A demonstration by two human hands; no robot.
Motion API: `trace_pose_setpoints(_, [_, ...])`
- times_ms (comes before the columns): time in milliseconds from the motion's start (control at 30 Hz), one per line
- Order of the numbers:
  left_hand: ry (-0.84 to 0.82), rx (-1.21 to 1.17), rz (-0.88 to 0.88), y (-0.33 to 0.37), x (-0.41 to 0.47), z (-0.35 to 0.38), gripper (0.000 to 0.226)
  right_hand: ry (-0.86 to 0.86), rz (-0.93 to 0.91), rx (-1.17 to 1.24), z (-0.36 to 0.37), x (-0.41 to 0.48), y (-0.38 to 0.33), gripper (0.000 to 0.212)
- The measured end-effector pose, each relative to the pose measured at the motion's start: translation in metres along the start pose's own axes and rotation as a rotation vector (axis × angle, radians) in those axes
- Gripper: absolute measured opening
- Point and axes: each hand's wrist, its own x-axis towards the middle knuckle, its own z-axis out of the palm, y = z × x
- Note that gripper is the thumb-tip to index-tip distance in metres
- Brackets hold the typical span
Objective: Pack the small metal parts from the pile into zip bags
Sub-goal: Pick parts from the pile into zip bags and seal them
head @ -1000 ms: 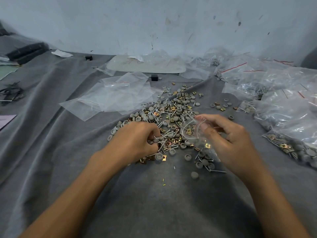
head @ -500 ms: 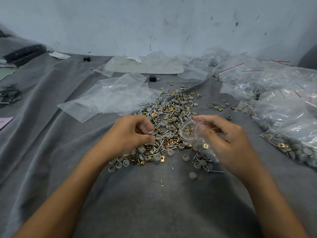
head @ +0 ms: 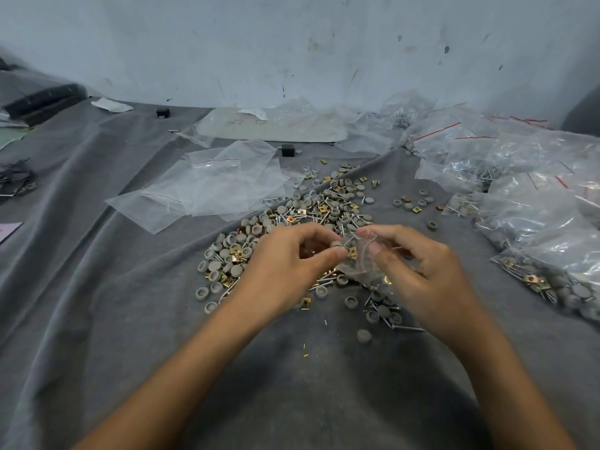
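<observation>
A pile of small parts [head: 311, 216], grey caps, brass squares and thin screws, lies spread on the grey cloth [head: 130, 319]. My right hand [head: 418, 271] pinches a small clear zip bag [head: 360, 254] just above the pile's near side, its mouth facing left. My left hand [head: 292, 264] pinches a grey cap [head: 336, 244] between thumb and fingers right at the bag's mouth. More parts may lie hidden inside the left palm.
Empty zip bags [head: 211, 186] lie flat to the left behind the pile. Filled bags [head: 535, 206] are heaped along the right side. A white sheet [head: 272, 128] lies by the back wall. Dark bits [head: 16, 180] sit at the far left.
My left hand lifted from the pile and moved right to the mouth of the bag with a grey cap. The right hand stayed in place with the bag.
</observation>
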Motion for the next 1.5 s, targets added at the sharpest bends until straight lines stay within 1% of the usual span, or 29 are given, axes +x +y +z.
trace_pose_setpoints(100, [-0.003,0.048,0.027,0.001,-0.001,-0.003,0.005,-0.004,-0.003,0.006,0.000,0.000,0.000,0.024])
trace_pose_setpoints(233, [-0.089,-0.015,0.006,0.009,-0.002,-0.008,0.026,-0.007,-0.003,0.012,0.000,0.000,-0.001,0.024])
trace_pose_setpoints(267, [-0.113,-0.009,0.017,0.011,-0.001,-0.012,0.028,-0.001,-0.003,0.013,0.000,0.000,-0.001,0.024])
trace_pose_setpoints(300, [-0.127,0.044,0.043,0.011,-0.001,-0.019,0.027,0.007,-0.002,0.015,-0.001,0.000,-0.001,0.024])
trace_pose_setpoints(400, [-0.108,0.342,0.103,0.011,0.001,-0.049,0.017,0.028,0.011,0.029,-0.004,0.000,0.001,0.023])
trace_pose_setpoints(467, [-0.088,0.461,0.068,0.008,0.002,-0.068,0.012,0.032,0.015,0.032,-0.004,0.000,0.001,0.023])
trace_pose_setpoints(533, [-0.094,0.576,-0.003,0.005,0.002,-0.080,0.009,0.031,0.014,0.029,-0.003,0.000,0.001,0.023])
trace_pose_setpoints(600, [-0.140,0.628,-0.064,0.001,0.002,-0.084,0.003,0.029,0.014,0.030,-0.002,0.000,0.000,0.023])
trace_pose_setpoints(700, [-0.227,0.672,-0.086,-0.003,0.000,-0.079,0.007,0.022,0.016,0.027,-0.002,0.000,0.001,0.023])
trace_pose_setpoints(867, [-0.285,0.765,-0.103,-0.007,-0.001,-0.070,0.016,0.021,0.009,0.027,-0.003,0.001,0.003,0.023])
trace_pose_setpoints(933, [-0.264,0.816,-0.103,-0.010,-0.001,-0.070,0.026,0.018,0.005,0.025,-0.003,0.001,0.004,0.023])
trace_pose_setpoints(1033, [-0.253,0.894,-0.131,-0.014,-0.001,-0.069,0.049,0.026,0.000,0.030,-0.002,0.001,0.005,0.023])
trace_pose_setpoints(1067, [-0.266,0.909,-0.143,-0.014,-0.001,-0.068,0.052,0.026,-0.003,0.030,-0.002,0.001,0.006,0.023])
trace_pose_setpoints(1100, [-0.278,0.915,-0.154,-0.014,-0.002,-0.066,0.050,0.025,-0.007,0.029,-0.002,0.001,0.006,0.023])
trace_pose_setpoints(1200, [-0.273,0.899,-0.143,-0.014,-0.002,-0.065,0.031,0.026,-0.008,0.033,-0.003,0.002,0.007,0.022])
trace_pose_setpoints(1300, [-0.273,0.860,-0.136,-0.013,-0.002,-0.067,0.019,0.025,-0.010,0.034,-0.003,0.001,0.006,0.022])
trace_pose_setpoints(1500, [-0.202,0.785,-0.130,-0.013,-0.001,-0.071,0.011,0.012,0.005,0.046,-0.003,0.001,0.004,0.022])
